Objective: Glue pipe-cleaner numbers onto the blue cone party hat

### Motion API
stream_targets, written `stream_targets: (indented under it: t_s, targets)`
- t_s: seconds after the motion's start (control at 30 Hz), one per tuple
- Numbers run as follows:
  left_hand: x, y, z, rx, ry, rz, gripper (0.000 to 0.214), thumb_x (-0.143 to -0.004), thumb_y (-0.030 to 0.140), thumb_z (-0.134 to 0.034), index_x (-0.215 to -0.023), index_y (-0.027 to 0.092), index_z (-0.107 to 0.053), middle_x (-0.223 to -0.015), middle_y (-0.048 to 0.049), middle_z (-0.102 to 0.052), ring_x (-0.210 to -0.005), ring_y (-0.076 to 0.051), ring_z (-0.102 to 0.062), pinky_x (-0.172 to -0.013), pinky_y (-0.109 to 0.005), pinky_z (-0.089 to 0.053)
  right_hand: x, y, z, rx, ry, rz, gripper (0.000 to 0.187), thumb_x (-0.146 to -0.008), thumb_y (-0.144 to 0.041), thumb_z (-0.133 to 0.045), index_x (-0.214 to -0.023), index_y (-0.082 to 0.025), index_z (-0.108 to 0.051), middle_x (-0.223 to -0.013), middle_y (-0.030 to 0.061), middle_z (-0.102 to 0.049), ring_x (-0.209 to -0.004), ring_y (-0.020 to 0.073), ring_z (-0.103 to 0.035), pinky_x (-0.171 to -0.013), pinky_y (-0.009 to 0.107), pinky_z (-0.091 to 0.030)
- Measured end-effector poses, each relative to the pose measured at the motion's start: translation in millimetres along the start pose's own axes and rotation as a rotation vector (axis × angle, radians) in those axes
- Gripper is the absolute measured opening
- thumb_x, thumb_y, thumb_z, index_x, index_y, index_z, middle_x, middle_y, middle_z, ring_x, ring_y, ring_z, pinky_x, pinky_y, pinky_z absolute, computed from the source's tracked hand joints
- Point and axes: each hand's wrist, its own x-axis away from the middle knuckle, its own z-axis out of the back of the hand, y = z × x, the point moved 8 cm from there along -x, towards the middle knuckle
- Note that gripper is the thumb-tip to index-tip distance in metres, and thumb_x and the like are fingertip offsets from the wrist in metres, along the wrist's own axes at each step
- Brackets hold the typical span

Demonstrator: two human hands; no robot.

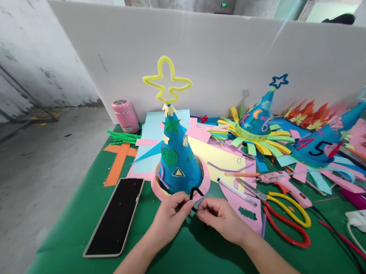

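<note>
Between my two hands is a bent black pipe cleaner (192, 193), its upper end hooked over to the right. My left hand (173, 212) pinches it from the left, and my right hand (219, 215) pinches its lower part from the right. Just beyond my fingers stands a blue paper cone hat (185, 163) with a pink brim, partly covered by my hands. Green star and heart cutouts, a small triangle and purple pieces decorate it. From its tip rises a yellow pipe cleaner shape (167, 81).
A phone (115, 217) lies left of my hands. To the right are scissors (279, 212), a white pen (236, 192) and a pink glue gun (284, 182) with a cable. Two more cone hats (256, 121) stand behind. A pink bottle (125, 115) is by the white board (212, 48).
</note>
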Motion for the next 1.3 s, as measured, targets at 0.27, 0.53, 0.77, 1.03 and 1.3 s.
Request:
stream_targets:
  t_s: [0.27,0.53,0.77,1.03,1.3]
  targets:
    - [0.7,2.2,0.0,-0.027,0.042,-0.013,0.025,-0.075,0.029,-0.052,-0.053,0.018,-0.044,-0.052,0.0044,-0.034,-0.052,-0.01,-0.031,-0.048,-0.022,-0.025,1.9,25.3,0.8,-0.321,0.155,-0.161,0.024,-0.074,-0.036,-0.057,-0.064,-0.016,-0.05,-0.049,-0.006,-0.043,-0.044,0.0048,-0.034,-0.042,0.018,-0.023]
    - [0.8,-0.2,0.3,-0.061,0.063,-0.021,0.025,-0.075,0.028,-0.051,-0.054,0.018,-0.044,-0.053,0.004,-0.039,-0.052,-0.01,-0.035,-0.05,-0.022,-0.027,4.0,31.3,-5.3,-0.388,0.159,-0.209,0.028,-0.074,-0.043,-0.057,-0.072,-0.015,-0.049,-0.055,-0.0026,-0.057,-0.043,0.0041,-0.044,-0.042,0.016,-0.028]
    - [0.7,-3.4,-0.2,0.017,0.063,0.004,0.025,-0.075,0.032,-0.051,-0.056,0.018,-0.048,-0.054,0.0026,-0.044,-0.055,-0.012,-0.041,-0.051,-0.022,-0.031,4.5,30.6,-15.9,-0.474,0.081,-0.195,0.028,-0.07,-0.04,-0.061,-0.074,-0.016,-0.047,-0.064,0.0009,-0.064,-0.053,0.0088,-0.056,-0.046,0.018,-0.037]
    - [0.9,-7.4,-13.3,0.147,-0.07,0.063,0.021,-0.079,0.031,-0.048,-0.07,0.015,-0.057,-0.063,-0.0008,-0.054,-0.058,-0.011,-0.047,-0.053,-0.021,-0.036,4.6,34.2,-14.9,-0.493,0.085,-0.23,0.025,-0.071,-0.038,-0.061,-0.073,-0.015,-0.048,-0.061,-0.0007,-0.061,-0.046,0.0055,-0.051,-0.043,0.016,-0.03]
    - [2.2,-17.0,-11.9,0.136,-0.001,0.105,0.023,-0.076,0.031,-0.052,-0.06,0.015,-0.049,-0.053,0.004,-0.042,-0.051,-0.008,-0.037,-0.049,-0.021,-0.029,2.1,14.1,12.9,-0.365,0.245,0.018,0.022,-0.078,-0.038,-0.053,-0.083,-0.016,-0.051,-0.062,-0.0037,-0.048,-0.049,0.0059,-0.038,-0.045,0.019,-0.028]
